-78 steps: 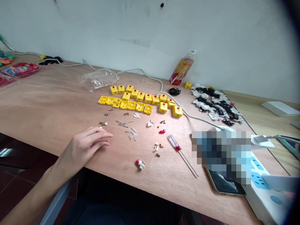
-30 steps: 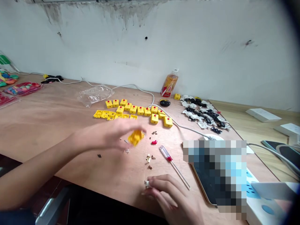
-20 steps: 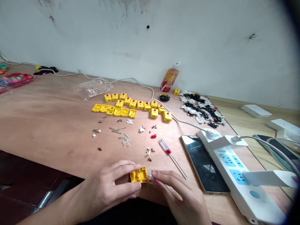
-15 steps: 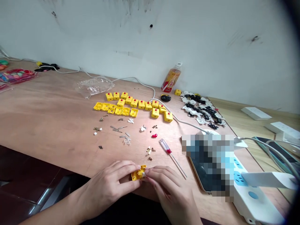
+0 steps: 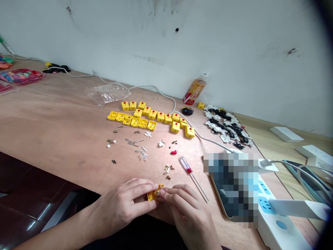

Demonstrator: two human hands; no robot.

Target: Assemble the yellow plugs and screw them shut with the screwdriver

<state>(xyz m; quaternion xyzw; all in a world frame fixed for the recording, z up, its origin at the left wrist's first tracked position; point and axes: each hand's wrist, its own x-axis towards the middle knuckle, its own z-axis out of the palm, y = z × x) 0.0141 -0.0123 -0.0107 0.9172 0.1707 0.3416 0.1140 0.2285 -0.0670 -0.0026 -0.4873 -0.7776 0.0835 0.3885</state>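
My left hand is closed around the edge of an open yellow plastic housing, thumb on the near side and fingers on the far side. The fingertips of my right hand pinch together at the housing's right end, over a small pale part mostly hidden by them. Just beyond lie small brass pieces and a red button. A screwdriver with a clear and red handle rests right of my right hand.
Yellow boxes with red buttons and open yellow shells stand in rows farther back. Small metal strips lie before them. At right are a phone, a white power strip and black-and-white parts. A bottle leans at the wall.
My right fingertips have moved farther over the housing, covering more of the pale part. The whole view has shifted slightly; the things on the table stay in place.
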